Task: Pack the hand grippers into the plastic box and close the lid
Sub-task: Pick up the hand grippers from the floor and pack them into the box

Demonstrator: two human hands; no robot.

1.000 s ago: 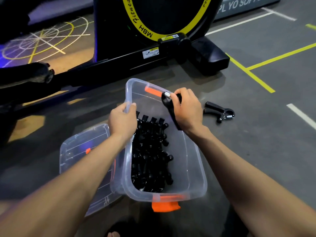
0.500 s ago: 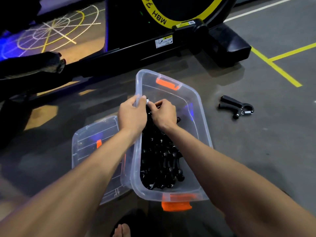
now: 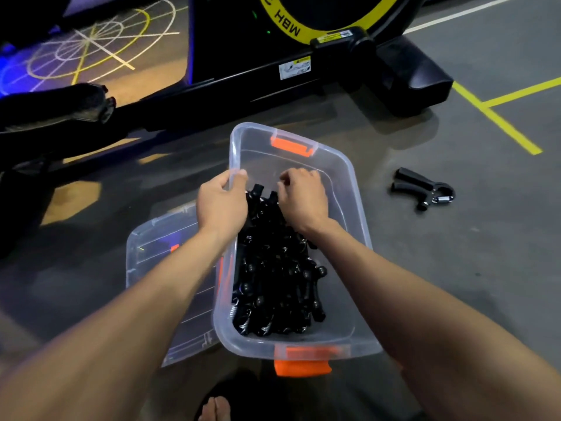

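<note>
Head view: left hand (image 3: 221, 205) gripped the left rim of the clear plastic box (image 3: 340, 177), thumb inside, fingers outside. Right hand (image 3: 303, 199) was inside the box, fingers curled down onto the far end of the pile of black hand grippers (image 3: 274, 281); couldn't tell if it held one. One loose hand gripper (image 3: 423, 188) lay on the floor (image 3: 455, 253), well right of the box. Lid (image 3: 170, 268) lay flat against the box's left side, partly under it. Exercise machine (image 3: 303, 56) beyond.

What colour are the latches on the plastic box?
Bright orange latches, one at each end of the clear plastic box, plainest in the head view.
</note>
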